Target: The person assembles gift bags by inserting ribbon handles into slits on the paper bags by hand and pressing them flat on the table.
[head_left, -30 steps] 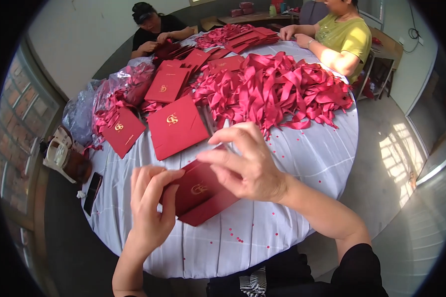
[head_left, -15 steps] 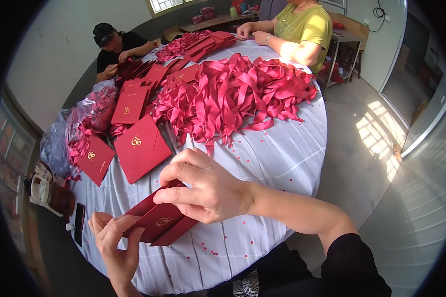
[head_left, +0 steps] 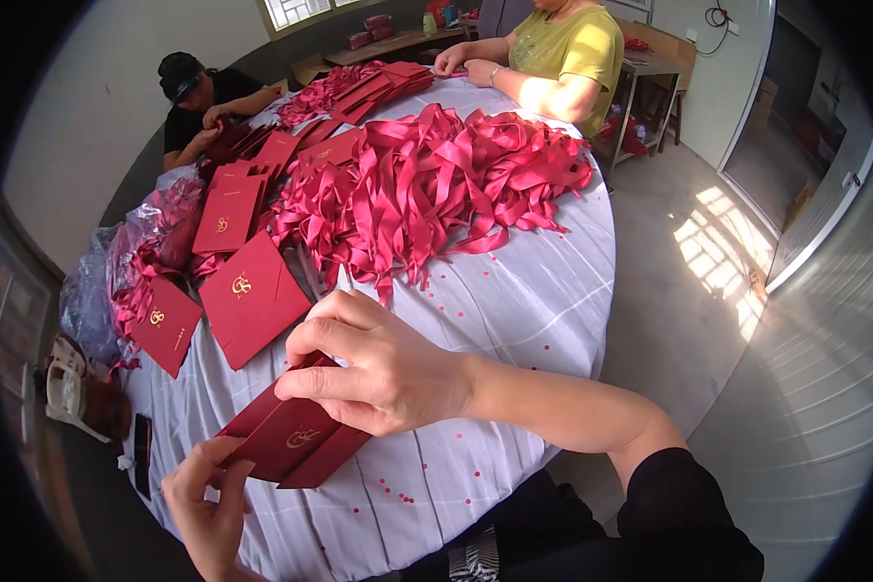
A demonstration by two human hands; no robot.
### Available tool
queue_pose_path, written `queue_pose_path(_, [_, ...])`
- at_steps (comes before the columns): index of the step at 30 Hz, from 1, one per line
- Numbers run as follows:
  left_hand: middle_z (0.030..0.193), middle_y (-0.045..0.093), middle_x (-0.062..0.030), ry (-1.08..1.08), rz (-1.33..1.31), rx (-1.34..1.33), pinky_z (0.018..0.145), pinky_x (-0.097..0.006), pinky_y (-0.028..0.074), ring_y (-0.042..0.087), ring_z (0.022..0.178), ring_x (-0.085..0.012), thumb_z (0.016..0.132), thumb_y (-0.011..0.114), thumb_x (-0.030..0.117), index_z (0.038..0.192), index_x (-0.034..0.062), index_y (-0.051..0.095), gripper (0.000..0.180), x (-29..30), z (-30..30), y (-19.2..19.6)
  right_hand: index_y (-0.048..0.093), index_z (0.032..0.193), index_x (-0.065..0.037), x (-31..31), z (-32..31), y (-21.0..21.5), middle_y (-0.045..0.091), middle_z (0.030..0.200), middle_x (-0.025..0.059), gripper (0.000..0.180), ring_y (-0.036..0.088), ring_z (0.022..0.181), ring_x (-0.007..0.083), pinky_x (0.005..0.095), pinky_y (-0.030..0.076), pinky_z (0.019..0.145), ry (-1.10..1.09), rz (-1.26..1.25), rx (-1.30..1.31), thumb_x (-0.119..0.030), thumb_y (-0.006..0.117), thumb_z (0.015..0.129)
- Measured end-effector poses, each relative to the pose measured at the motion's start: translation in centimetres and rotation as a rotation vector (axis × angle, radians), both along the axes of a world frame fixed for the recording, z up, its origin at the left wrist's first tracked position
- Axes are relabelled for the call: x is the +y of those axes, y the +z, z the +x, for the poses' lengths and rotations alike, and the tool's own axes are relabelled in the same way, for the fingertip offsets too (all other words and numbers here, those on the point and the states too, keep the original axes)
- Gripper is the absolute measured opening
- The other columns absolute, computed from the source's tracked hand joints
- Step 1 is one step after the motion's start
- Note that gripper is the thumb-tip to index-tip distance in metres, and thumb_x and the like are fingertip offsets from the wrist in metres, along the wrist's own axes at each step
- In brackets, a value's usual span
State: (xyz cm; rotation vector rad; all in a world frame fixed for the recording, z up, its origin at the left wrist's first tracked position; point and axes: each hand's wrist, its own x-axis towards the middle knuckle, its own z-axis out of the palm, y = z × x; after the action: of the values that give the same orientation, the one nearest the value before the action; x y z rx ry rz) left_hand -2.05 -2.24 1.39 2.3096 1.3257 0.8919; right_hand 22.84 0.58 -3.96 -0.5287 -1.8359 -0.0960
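A red paper bag (head_left: 301, 438) with a gold emblem is held tilted just above the near part of the table, its panels partly spread. My left hand (head_left: 210, 500) is closed, pinching the bag's left end between thumb and fingers. From above, my right hand (head_left: 383, 367) grips its upper edge, the fingers bent over the rim; the fingertips are partly hidden. Just beyond my hands, a flat red bag (head_left: 254, 303) lies on the cloth, and a smaller-looking one (head_left: 167, 325) lies left of it. A large heap of red ribbons (head_left: 436, 189) lies behind them.
The round table has a pale cloth (head_left: 514, 320) dotted with red bits. More red bags (head_left: 231, 213) are stacked at the left, near a plastic sack of ribbons (head_left: 160, 233). A phone (head_left: 143, 456) lies at the left edge. Two people (head_left: 199, 102) work across the table.
The view has shifted slightly, so the scene sits further left. My left fingers have changed their hold at the bag's end, with thumb and forefinger closer together. My right hand keeps its grip.
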Motion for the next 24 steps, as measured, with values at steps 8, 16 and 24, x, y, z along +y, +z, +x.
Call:
queue_pose_path(8, [0.075,0.061,-0.0047,0.060,0.040,-0.238,0.041,-0.020,0.037,0.049,0.051,-0.0066,0.076,0.060,-0.010,0.092,-0.0046,0.062,0.016,1.0,0.4,-1.9,0.069,0.094,-0.007,3.1,5.6,0.5,0.061,0.092,0.0079,0.021,0.055,0.089,0.0234,0.0347,0.043,0.083,-0.391,-0.220,-0.047,0.001,0.063,0.076])
queue_pose_path(16, [0.077,0.058,-0.0018,0.049,0.007,-0.369,0.052,-0.020,0.036,0.046,0.057,-0.0050,0.082,0.059,-0.006,0.100,-0.0028,0.062,0.019,2.6,-0.5,-3.7,0.057,0.085,-0.008,5.2,10.6,-3.8,0.050,0.091,0.0067,0.010,0.049,0.089,0.0229,0.0348,0.040,0.074,-0.722,-0.060,-0.672,-0.008,0.055,0.075])
queue_pose_path(24, [0.079,0.058,-0.0016,-0.034,-0.087,-0.491,0.050,-0.020,0.036,0.045,0.056,-0.0046,0.088,0.054,-0.003,0.106,-0.0032,0.060,0.019,4.1,-1.7,-4.9,0.064,0.082,-0.006,5.3,9.7,-2.8,0.055,0.088,0.0050,0.011,0.052,0.088,0.0232,0.0359,0.041,0.076,-0.532,-0.097,-0.578,-0.006,0.065,0.071])
